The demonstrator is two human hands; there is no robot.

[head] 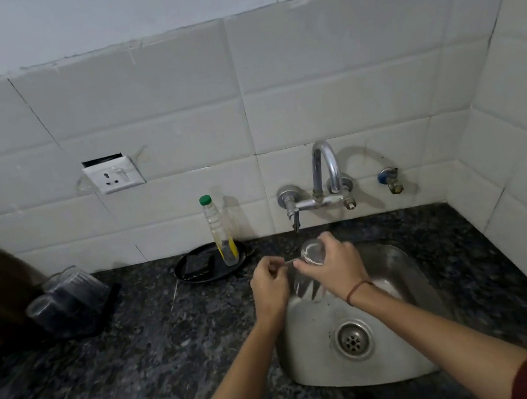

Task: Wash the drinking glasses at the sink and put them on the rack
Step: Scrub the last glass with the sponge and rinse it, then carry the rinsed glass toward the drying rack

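A clear ribbed drinking glass (307, 287) hangs tilted over the back left of the steel sink (400, 267), below the tap. My right hand (335, 269) grips it round its upper end from the right. My left hand (268, 284) is curled against the glass's left side, its fingertips pinching at the upper edge. On the counter at the far left, a black rack (107, 310) holds clear glasses (67, 296) standing upside down. No water stream shows from the tap.
A chrome wall tap (325, 186) curves over the sink, with a blue-handled valve (388, 178) to its right. A black plate (197, 271) behind the sink's left edge carries a green-capped bottle (221, 237) and a dark sponge. Dark granite counter surrounds the sink; the drain (354, 340) is uncovered.
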